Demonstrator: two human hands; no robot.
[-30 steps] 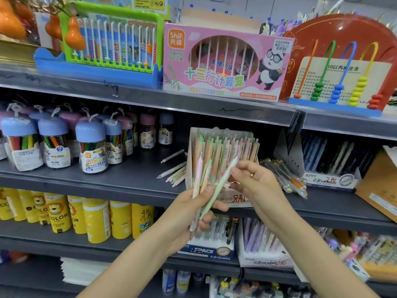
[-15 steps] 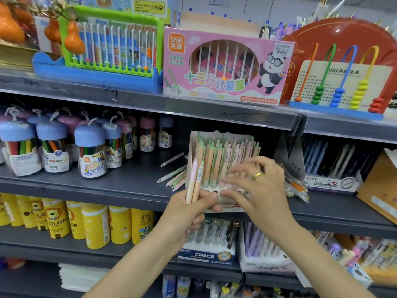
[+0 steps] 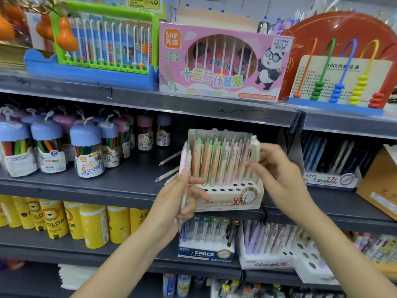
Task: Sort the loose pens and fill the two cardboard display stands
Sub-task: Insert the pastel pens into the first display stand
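A cream cardboard display stand (image 3: 234,195) sits on the middle shelf, packed with pastel pens, its front row of holes bare. My left hand (image 3: 171,203) grips two upright pastel pens (image 3: 185,163) just left of the stand. My right hand (image 3: 277,175) pinches a pale green pen (image 3: 255,148), upright over the stand's right end. Loose pens (image 3: 167,175) lie on the shelf to the stand's left. A second stand (image 3: 332,180) with dark pens stands to the right.
Crayon jars (image 3: 88,151) fill the middle shelf's left side. Abacus toys line the top shelf (image 3: 150,102). A brown box (image 3: 378,188) sits far right. Below are yellow tubes (image 3: 92,224) and further pen boxes (image 3: 206,252).
My right hand took a pale green pen from the bundle in my left hand and carried it right and up to the stand's right end. The left hand keeps two pens.
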